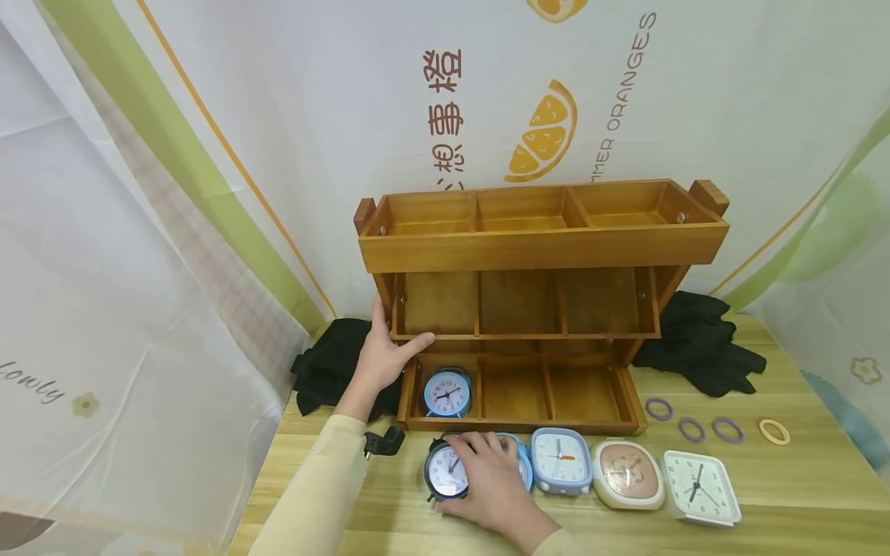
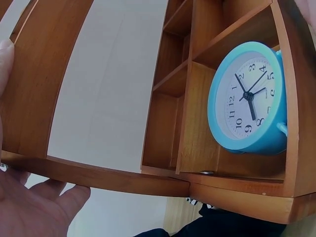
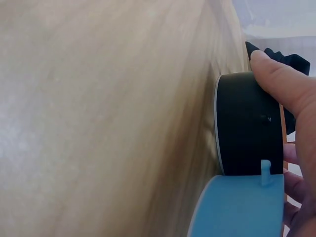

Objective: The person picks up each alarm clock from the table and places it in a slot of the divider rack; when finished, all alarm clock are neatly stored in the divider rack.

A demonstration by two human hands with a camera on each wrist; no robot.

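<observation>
A tiered wooden storage box (image 1: pixel 542 251) stands unfolded, its divided trays stepped one above another. My left hand (image 1: pixel 385 355) grips its left side, thumb in front and fingers behind; the left wrist view shows those fingers (image 2: pixel 74 200) against a wooden side piece. In the bottom tray's left compartment sits a light-blue round alarm clock (image 2: pixel 249 96), face outward. Before the box, my right hand (image 1: pixel 494 483) grips a black round alarm clock (image 1: pixel 446 469), with the thumb and fingers on opposite edges of its case. Touching it, a second blue round clock (image 3: pixel 242 207) is partly hidden by that hand.
Rightward in a row lie a blue square clock (image 1: pixel 561 460), a cream and brown clock (image 1: pixel 628 473) and a white square clock (image 1: pixel 702 488). Several rings, including a yellow ring (image 1: pixel 774 432), lie behind them. Black cloth (image 1: pixel 702 344) flanks the box; a printed curtain (image 1: pixel 313 116) hangs behind.
</observation>
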